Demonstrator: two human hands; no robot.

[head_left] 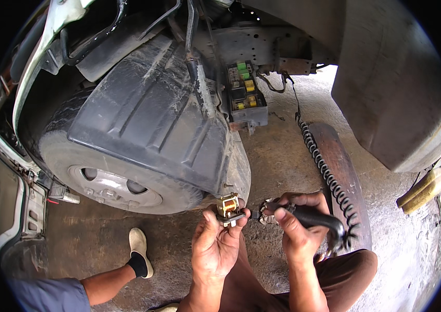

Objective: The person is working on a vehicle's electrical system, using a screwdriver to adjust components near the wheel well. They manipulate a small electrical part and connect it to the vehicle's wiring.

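Between the thumb and fingers of my left hand (pixel 215 244) is an uncovered electrical relay (pixel 229 207), held upright with its copper coil showing and its dark base at the bottom. My right hand (pixel 301 229) is closed around a black-handled probe (pixel 316 217), its front end pointing left toward the relay. Whether its tip touches the relay I cannot tell. A black coiled cord (pixel 324 166) runs from the probe's rear up to a clip on the vehicle frame. Some small pale thing (pixel 268 212) shows behind my right fingertips, too unclear to name.
An uncovered fuse box (pixel 248 99) with green and yellow parts hangs beside the black mudguard (pixel 147 114) and wheel (pixel 106 179). A dark board (pixel 329 140) lies under the cord. At left is another person's leg and pale shoe (pixel 138 247); at right, a yellow object (pixel 426 190).
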